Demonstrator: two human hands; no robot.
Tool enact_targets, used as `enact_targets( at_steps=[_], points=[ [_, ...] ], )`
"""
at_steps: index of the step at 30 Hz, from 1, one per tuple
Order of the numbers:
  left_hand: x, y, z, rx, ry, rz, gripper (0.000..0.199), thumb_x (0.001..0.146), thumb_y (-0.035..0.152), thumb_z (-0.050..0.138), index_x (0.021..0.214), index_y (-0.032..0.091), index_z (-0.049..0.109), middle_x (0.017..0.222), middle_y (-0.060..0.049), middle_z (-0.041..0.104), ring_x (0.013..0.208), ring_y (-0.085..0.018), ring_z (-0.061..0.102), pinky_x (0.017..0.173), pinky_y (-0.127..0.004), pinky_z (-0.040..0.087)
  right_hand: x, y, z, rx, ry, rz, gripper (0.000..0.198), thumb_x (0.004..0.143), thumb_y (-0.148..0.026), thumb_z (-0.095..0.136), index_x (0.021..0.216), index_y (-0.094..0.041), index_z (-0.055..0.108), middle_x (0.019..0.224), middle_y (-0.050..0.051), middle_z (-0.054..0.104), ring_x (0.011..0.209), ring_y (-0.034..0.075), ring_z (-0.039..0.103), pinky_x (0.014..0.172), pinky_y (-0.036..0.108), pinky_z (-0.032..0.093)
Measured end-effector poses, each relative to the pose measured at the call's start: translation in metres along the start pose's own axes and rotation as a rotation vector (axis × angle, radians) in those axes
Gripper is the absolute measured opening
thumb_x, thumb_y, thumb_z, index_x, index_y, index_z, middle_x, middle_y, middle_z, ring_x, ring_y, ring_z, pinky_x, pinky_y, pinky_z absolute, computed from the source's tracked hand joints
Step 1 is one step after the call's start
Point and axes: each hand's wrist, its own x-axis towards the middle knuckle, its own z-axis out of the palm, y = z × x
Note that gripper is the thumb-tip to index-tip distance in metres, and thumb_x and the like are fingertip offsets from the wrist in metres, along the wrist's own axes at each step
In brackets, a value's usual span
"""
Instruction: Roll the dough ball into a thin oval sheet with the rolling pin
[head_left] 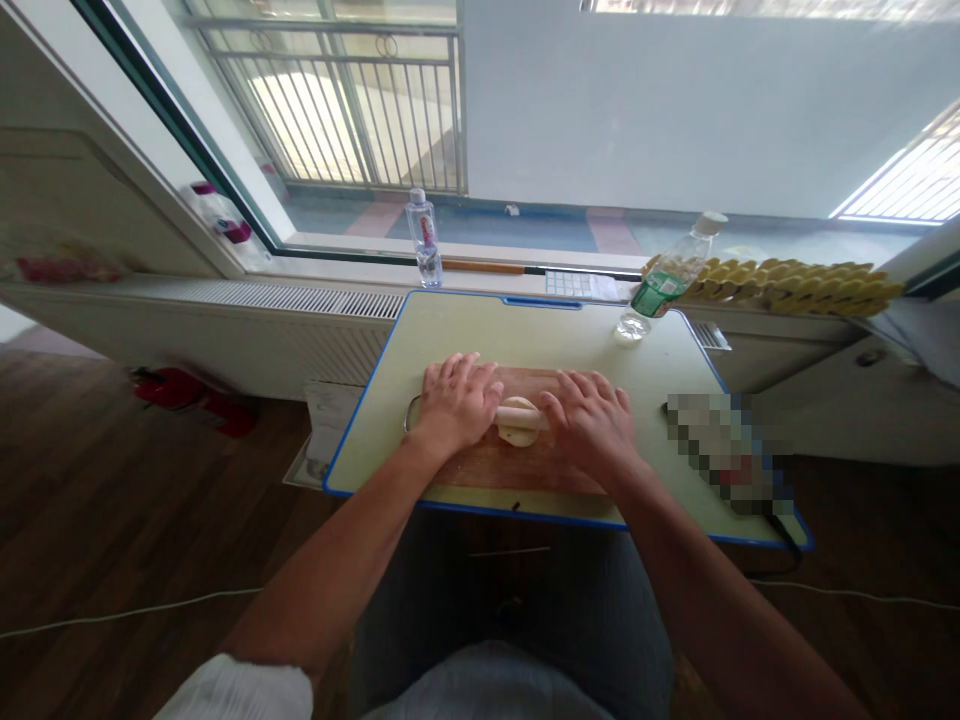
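A pale rolling pin (519, 417) lies crosswise on a flattened round of dough (517, 436) on a wooden cutting board (487, 468). My left hand (461, 400) is closed over the pin's left end, fingers pointing forward. Over the right end, my right hand (589, 415) is closed in the same way, its thumb near the dough. Both palms hide the ends of the pin; only its middle shows. Beyond my left hand, the board's metal handle (409, 414) sticks out at the left.
The board rests on a small blue-edged table (465, 325). A green-labelled bottle (660, 290) stands at its back right; a blurred-out object (727, 455) lies at the right. Another bottle (425, 240) stands by the window, near yellow items (795, 285). Something red (195, 400) is on the floor.
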Motion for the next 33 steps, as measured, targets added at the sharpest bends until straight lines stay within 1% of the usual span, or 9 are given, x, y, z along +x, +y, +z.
enact_targets(
  at_steps=[3,5,7,13,15,20,22,29,33],
  points=[
    [0.035,0.000,-0.003,-0.012,-0.020,-0.016,0.058,0.112,0.052,0.036,0.161,0.030,0.057,0.174,-0.009,0.047,0.161,-0.031,0.039,0.131,-0.062,0.032,0.040,0.005,0.001,0.047,-0.072,0.047,0.069,0.111,-0.058,0.032,0.168,-0.022,0.048,0.173,0.006,0.048,0.159,0.034,0.038,0.130,0.053,0.029],
    [0.045,0.000,-0.005,-0.018,-0.034,-0.017,0.058,0.111,0.053,0.037,0.161,0.030,0.056,0.175,-0.010,0.046,0.161,-0.033,0.039,0.130,-0.064,0.032,0.052,0.007,0.001,0.057,-0.110,0.048,0.071,0.111,-0.059,0.032,0.169,-0.021,0.046,0.174,0.006,0.047,0.159,0.034,0.038,0.130,0.052,0.030],
    [0.038,0.001,-0.005,-0.024,-0.046,-0.016,0.059,0.112,0.053,0.036,0.162,0.028,0.055,0.175,-0.011,0.045,0.161,-0.033,0.038,0.130,-0.065,0.031,0.044,0.007,0.000,0.040,-0.099,0.024,0.069,0.111,-0.056,0.032,0.168,-0.020,0.047,0.172,0.007,0.049,0.158,0.033,0.039,0.129,0.051,0.031],
    [-0.019,0.004,-0.001,0.005,0.048,0.039,0.055,0.112,0.048,0.037,0.156,0.027,0.063,0.169,-0.009,0.054,0.157,-0.032,0.044,0.133,-0.055,0.030,-0.023,0.001,-0.002,0.003,0.028,-0.068,0.066,0.113,-0.054,0.028,0.163,-0.021,0.055,0.168,0.006,0.054,0.160,0.034,0.036,0.128,0.050,0.032],
    [-0.015,0.003,-0.001,0.009,0.062,0.045,0.054,0.112,0.047,0.037,0.155,0.027,0.064,0.168,-0.009,0.055,0.156,-0.031,0.045,0.132,-0.054,0.031,-0.021,-0.001,-0.001,-0.002,0.044,-0.057,0.066,0.113,-0.054,0.028,0.162,-0.021,0.056,0.168,0.007,0.055,0.159,0.034,0.037,0.128,0.050,0.031],
    [0.030,0.001,-0.002,0.008,0.029,0.018,0.055,0.111,0.049,0.039,0.157,0.030,0.061,0.171,-0.008,0.052,0.158,-0.030,0.043,0.129,-0.056,0.035,0.024,0.001,-0.001,0.026,-0.030,0.013,0.065,0.112,-0.054,0.032,0.164,-0.021,0.053,0.167,0.007,0.055,0.155,0.032,0.043,0.126,0.048,0.035],
    [0.035,0.002,-0.002,0.015,0.017,0.017,0.055,0.111,0.049,0.040,0.157,0.030,0.061,0.171,-0.008,0.051,0.157,-0.030,0.044,0.129,-0.056,0.036,0.027,0.002,-0.002,0.035,-0.048,0.013,0.066,0.112,-0.054,0.031,0.164,-0.020,0.052,0.168,0.007,0.054,0.155,0.031,0.043,0.126,0.047,0.036],
    [-0.029,0.004,0.000,0.020,0.072,0.035,0.055,0.113,0.046,0.033,0.154,0.027,0.066,0.168,-0.008,0.056,0.156,-0.032,0.046,0.130,-0.054,0.034,-0.029,-0.006,-0.004,0.014,0.020,-0.033,0.065,0.113,-0.054,0.031,0.163,-0.020,0.055,0.171,0.007,0.051,0.162,0.033,0.034,0.129,0.050,0.030],
    [-0.015,0.004,0.001,0.009,0.085,0.014,0.053,0.112,0.045,0.035,0.152,0.028,0.067,0.166,-0.007,0.058,0.154,-0.030,0.049,0.129,-0.052,0.036,0.000,-0.006,-0.004,0.015,0.043,-0.036,0.066,0.112,-0.056,0.033,0.163,-0.021,0.055,0.169,0.009,0.054,0.158,0.035,0.038,0.128,0.053,0.031]
  ],
)
